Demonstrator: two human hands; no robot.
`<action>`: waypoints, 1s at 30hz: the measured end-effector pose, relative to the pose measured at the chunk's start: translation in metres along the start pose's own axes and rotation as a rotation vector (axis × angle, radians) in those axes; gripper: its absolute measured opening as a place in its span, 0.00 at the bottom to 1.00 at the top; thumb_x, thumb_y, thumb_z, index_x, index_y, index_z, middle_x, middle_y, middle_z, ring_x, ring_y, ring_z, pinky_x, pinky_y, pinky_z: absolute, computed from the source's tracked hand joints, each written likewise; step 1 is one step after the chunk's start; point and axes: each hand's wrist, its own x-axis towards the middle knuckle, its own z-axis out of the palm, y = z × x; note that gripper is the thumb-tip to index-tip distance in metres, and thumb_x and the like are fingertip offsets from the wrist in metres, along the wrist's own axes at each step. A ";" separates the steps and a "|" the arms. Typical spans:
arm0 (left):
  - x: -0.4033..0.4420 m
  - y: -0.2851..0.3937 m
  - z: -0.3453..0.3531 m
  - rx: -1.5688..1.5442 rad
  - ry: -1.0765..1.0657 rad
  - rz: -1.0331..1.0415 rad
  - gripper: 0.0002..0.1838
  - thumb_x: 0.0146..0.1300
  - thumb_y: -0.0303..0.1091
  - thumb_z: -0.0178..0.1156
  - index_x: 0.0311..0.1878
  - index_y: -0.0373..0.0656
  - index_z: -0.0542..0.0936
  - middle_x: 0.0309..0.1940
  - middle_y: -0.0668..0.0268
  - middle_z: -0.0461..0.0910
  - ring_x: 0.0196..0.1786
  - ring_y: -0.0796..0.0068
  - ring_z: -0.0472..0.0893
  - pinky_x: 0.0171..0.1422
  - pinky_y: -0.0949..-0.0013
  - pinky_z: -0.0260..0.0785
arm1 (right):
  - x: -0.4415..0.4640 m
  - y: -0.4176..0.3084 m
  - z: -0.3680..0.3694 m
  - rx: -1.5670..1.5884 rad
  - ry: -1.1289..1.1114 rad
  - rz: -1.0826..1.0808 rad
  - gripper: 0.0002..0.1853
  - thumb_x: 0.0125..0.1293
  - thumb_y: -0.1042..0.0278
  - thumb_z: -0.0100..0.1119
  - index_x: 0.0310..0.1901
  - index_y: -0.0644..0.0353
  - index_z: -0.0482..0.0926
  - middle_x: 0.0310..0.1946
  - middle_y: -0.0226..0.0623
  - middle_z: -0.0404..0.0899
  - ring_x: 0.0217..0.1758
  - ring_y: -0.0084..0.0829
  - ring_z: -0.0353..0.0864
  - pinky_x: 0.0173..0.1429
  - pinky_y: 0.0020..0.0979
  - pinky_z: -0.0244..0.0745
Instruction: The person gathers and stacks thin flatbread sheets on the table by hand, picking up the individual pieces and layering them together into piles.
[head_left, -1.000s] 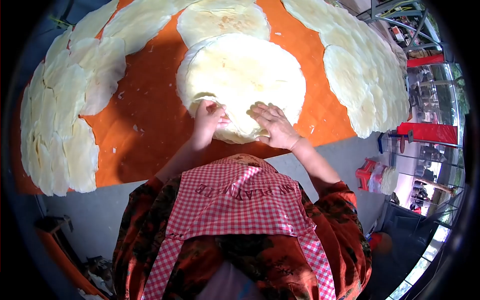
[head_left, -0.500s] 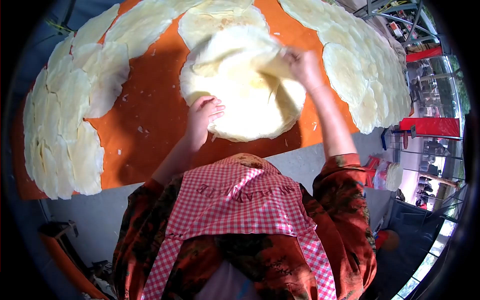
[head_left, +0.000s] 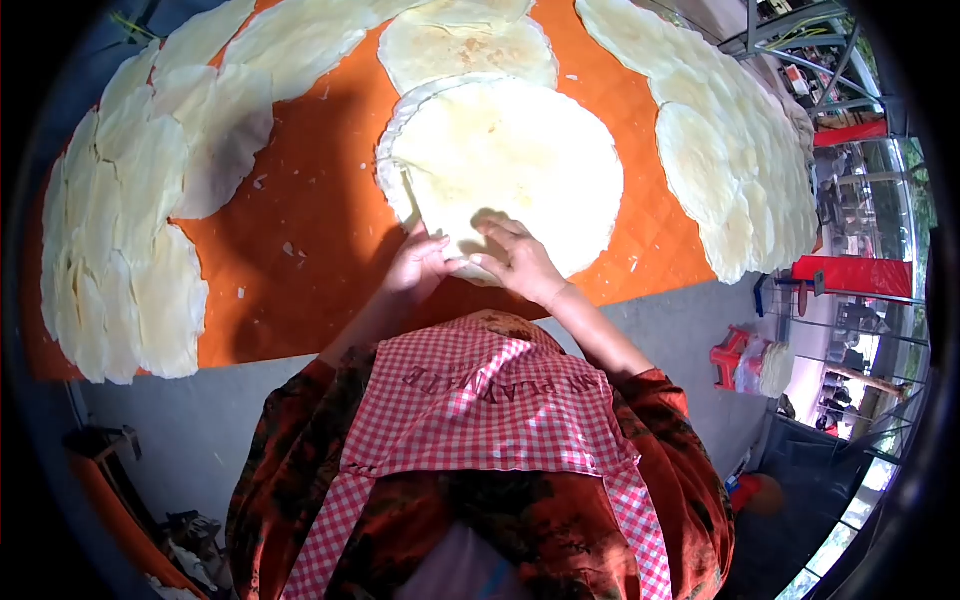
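A stack of thin, round, pale flatbreads point(head_left: 520, 150) lies on the orange table cover in front of me, brightly lit. At its near left edge is my left hand point(head_left: 418, 265), with its fingers closed on the rim of the top flatbread. A small crease runs up from there along the left side. My right hand point(head_left: 518, 262) rests at the near edge, fingers apart and touching the top sheet. Beyond the stack, another flatbread point(head_left: 465, 50) with light brown patches lies partly under it.
Overlapping flatbreads cover the left side point(head_left: 130, 220) and right side point(head_left: 725, 170) of the orange table cover point(head_left: 310, 170). White crumbs are scattered between them. On the floor at right, a red stool point(head_left: 730, 357) stands beside a bagged pale stack point(head_left: 770, 368).
The top flatbread, lifted and folded in motion before, now lies nearly flat on the stack. My right hand has come down and toward me, close to the left hand.
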 end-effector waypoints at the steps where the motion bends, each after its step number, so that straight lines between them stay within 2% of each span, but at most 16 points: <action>1: 0.000 0.001 0.008 0.004 -0.015 0.039 0.33 0.67 0.27 0.48 0.73 0.44 0.48 0.66 0.53 0.63 0.65 0.56 0.69 0.66 0.54 0.68 | -0.004 0.000 -0.007 -0.038 -0.022 -0.015 0.29 0.57 0.56 0.66 0.57 0.63 0.74 0.62 0.46 0.69 0.66 0.45 0.66 0.68 0.39 0.65; 3: 0.001 0.005 0.023 -0.019 -0.018 0.074 0.37 0.62 0.20 0.49 0.73 0.44 0.48 0.66 0.53 0.63 0.67 0.56 0.68 0.67 0.53 0.67 | -0.008 0.008 -0.005 -0.039 -0.015 -0.039 0.30 0.57 0.56 0.66 0.59 0.61 0.72 0.63 0.46 0.68 0.68 0.45 0.65 0.70 0.39 0.63; 9: 0.001 0.004 0.024 0.035 -0.060 0.075 0.35 0.64 0.23 0.48 0.73 0.44 0.48 0.67 0.54 0.61 0.68 0.56 0.66 0.68 0.51 0.65 | -0.009 0.023 -0.005 0.126 -0.063 -0.006 0.32 0.59 0.56 0.64 0.63 0.58 0.68 0.65 0.44 0.66 0.70 0.45 0.62 0.72 0.40 0.59; 13: 0.009 0.003 0.008 -0.146 -0.107 0.028 0.28 0.70 0.35 0.44 0.71 0.43 0.53 0.65 0.56 0.65 0.65 0.59 0.70 0.66 0.52 0.67 | -0.002 0.019 -0.004 0.124 -0.035 0.038 0.33 0.58 0.55 0.64 0.63 0.61 0.68 0.65 0.48 0.65 0.69 0.47 0.64 0.71 0.39 0.61; 15: 0.013 0.006 0.005 -0.213 -0.072 0.000 0.26 0.72 0.42 0.41 0.70 0.43 0.57 0.64 0.58 0.68 0.62 0.61 0.73 0.63 0.52 0.69 | 0.010 0.006 -0.007 0.054 -0.013 -0.038 0.33 0.58 0.54 0.64 0.62 0.62 0.68 0.65 0.49 0.66 0.67 0.48 0.65 0.70 0.39 0.62; 16: 0.015 0.007 0.005 -0.192 -0.045 -0.011 0.25 0.72 0.44 0.42 0.68 0.45 0.59 0.61 0.59 0.70 0.61 0.62 0.73 0.62 0.52 0.69 | 0.015 -0.001 -0.007 0.020 -0.005 -0.073 0.33 0.58 0.54 0.64 0.62 0.63 0.69 0.64 0.50 0.66 0.67 0.49 0.66 0.69 0.38 0.63; 18: 0.020 0.008 0.006 -0.148 0.007 -0.032 0.23 0.72 0.47 0.46 0.65 0.48 0.64 0.57 0.61 0.72 0.58 0.64 0.74 0.59 0.52 0.71 | 0.025 -0.012 0.000 0.019 -0.024 -0.003 0.31 0.60 0.55 0.64 0.61 0.62 0.69 0.62 0.50 0.69 0.65 0.48 0.68 0.68 0.39 0.64; 19: 0.024 0.005 0.003 -0.083 0.061 -0.019 0.22 0.72 0.49 0.46 0.61 0.47 0.66 0.54 0.62 0.73 0.49 0.67 0.78 0.52 0.56 0.75 | 0.029 -0.015 0.002 0.018 -0.032 0.032 0.31 0.60 0.55 0.63 0.61 0.62 0.69 0.61 0.50 0.70 0.64 0.47 0.69 0.68 0.40 0.65; 22: 0.025 0.008 0.007 0.099 0.222 -0.017 0.20 0.71 0.49 0.47 0.59 0.47 0.67 0.50 0.63 0.74 0.43 0.69 0.79 0.46 0.60 0.77 | 0.033 -0.004 0.019 0.033 -0.005 0.045 0.28 0.62 0.57 0.62 0.60 0.64 0.70 0.60 0.53 0.71 0.62 0.48 0.72 0.66 0.39 0.66; 23: 0.027 0.003 0.001 0.104 0.273 -0.014 0.20 0.71 0.48 0.49 0.58 0.46 0.67 0.48 0.64 0.74 0.39 0.72 0.79 0.41 0.64 0.77 | 0.035 0.002 0.024 0.063 0.021 0.041 0.27 0.62 0.59 0.61 0.59 0.64 0.71 0.58 0.54 0.72 0.59 0.48 0.73 0.64 0.39 0.68; 25: 0.028 0.002 0.002 0.264 0.391 0.005 0.18 0.70 0.45 0.50 0.57 0.46 0.70 0.46 0.65 0.77 0.40 0.74 0.80 0.41 0.67 0.77 | 0.037 0.008 0.027 0.122 0.073 0.040 0.25 0.63 0.61 0.60 0.59 0.65 0.71 0.53 0.54 0.75 0.54 0.48 0.77 0.60 0.38 0.72; 28: 0.033 -0.004 -0.002 0.442 0.504 0.033 0.14 0.69 0.36 0.52 0.55 0.43 0.72 0.45 0.64 0.78 0.40 0.73 0.81 0.37 0.70 0.77 | 0.037 0.000 0.022 0.255 0.127 0.123 0.18 0.63 0.65 0.58 0.50 0.69 0.76 0.50 0.54 0.77 0.49 0.49 0.80 0.54 0.41 0.74; 29: 0.035 -0.007 -0.003 0.456 0.537 0.035 0.14 0.69 0.34 0.52 0.55 0.42 0.72 0.44 0.64 0.78 0.40 0.73 0.81 0.37 0.69 0.77 | 0.039 0.000 0.019 0.162 0.059 0.217 0.14 0.62 0.67 0.58 0.44 0.69 0.79 0.42 0.50 0.82 0.44 0.44 0.82 0.50 0.38 0.76; 30: 0.035 -0.008 -0.002 0.470 0.570 0.037 0.14 0.69 0.33 0.52 0.55 0.40 0.72 0.44 0.63 0.78 0.41 0.73 0.81 0.36 0.69 0.77 | 0.047 0.005 0.007 0.204 0.024 0.323 0.13 0.62 0.67 0.58 0.43 0.69 0.79 0.40 0.48 0.83 0.42 0.42 0.82 0.49 0.38 0.76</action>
